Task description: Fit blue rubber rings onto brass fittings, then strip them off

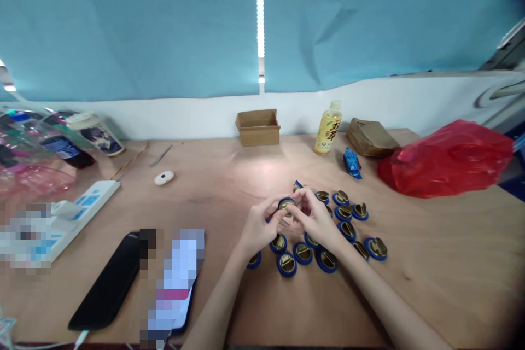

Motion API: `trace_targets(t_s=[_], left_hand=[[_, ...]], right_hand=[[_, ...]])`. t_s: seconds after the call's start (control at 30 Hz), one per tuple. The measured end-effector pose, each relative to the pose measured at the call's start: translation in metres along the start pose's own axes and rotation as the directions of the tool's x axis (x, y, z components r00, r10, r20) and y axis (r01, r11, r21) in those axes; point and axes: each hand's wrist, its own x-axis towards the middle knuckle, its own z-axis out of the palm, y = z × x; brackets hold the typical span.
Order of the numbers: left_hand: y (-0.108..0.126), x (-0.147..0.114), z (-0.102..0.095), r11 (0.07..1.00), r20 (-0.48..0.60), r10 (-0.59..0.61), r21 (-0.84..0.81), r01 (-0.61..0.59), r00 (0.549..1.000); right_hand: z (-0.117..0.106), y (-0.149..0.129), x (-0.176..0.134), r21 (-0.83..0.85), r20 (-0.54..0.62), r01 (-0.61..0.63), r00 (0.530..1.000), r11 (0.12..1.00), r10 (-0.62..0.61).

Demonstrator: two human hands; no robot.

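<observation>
Both my hands meet over the middle of the wooden table, their fingers closed around one round pin badge [286, 204] with a blue rim and a gold metal back. My left hand [262, 225] grips its left edge. My right hand [314, 216] pinches it from the right, thumb against the gold back. Beneath and around them lie several more badges, such as one badge [303, 252] in front and another badge [376, 248] to the right, gold pin sides up. The hands hide some of these, and the held badge's front faces away.
Behind stand an open cardboard box [259, 134] and a yellow drink bottle [328, 128]. A blue packet [352, 163], a brown package [371, 138] and a red plastic bag [447, 161] lie right. Leftward are a black phone [109, 284], a lit phone [176, 279] and a power strip [88, 208].
</observation>
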Motion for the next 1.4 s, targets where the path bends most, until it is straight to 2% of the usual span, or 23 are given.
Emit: trace_targets(t_s=[0.3, 0.7, 0.83, 1.07, 1.17, 1.3, 1.4], left_hand=[[0.0015, -0.0017, -0.0011, 0.998, 0.018, -0.008, 0.066, 0.007, 1.0], [0.0012, -0.0031, -0.0027, 0.999, -0.008, -0.031, 0.035, 0.031, 0.999], [0.0011, -0.0026, -0.0008, 0.998, 0.025, -0.067, -0.007, 0.067, 0.997], [-0.0006, -0.0029, -0.0019, 0.998, 0.004, -0.061, 0.018, 0.061, 0.998], [0.0008, -0.0027, -0.0021, 0.997, 0.003, -0.071, -0.003, 0.071, 0.997], [0.0037, -0.002, 0.0002, 0.998, 0.016, -0.055, -0.033, 0.055, 0.998], [0.0046, -0.0014, 0.0017, 0.998, -0.012, -0.041, -0.038, 0.04, 0.999]], right_hand=[[-0.0032, -0.0076, -0.0017, -0.151, 0.055, 0.078, 0.996, 0.985, -0.07], [-0.0043, -0.0098, -0.0034, -0.204, 0.081, 0.152, 0.987, 0.967, -0.138], [-0.0037, -0.0091, -0.0037, -0.172, 0.05, 0.118, 0.993, 0.978, -0.111], [-0.0004, -0.0075, -0.0044, -0.162, 0.025, 0.111, 0.994, 0.981, -0.109], [-0.0017, -0.0063, -0.0034, -0.092, -0.007, 0.052, 0.999, 0.994, -0.053], [-0.0066, -0.0064, -0.0021, -0.002, 0.038, 0.006, 0.999, 1.0, -0.006], [-0.0086, -0.0074, -0.0023, -0.004, 0.048, 0.012, 0.999, 1.0, -0.011]])
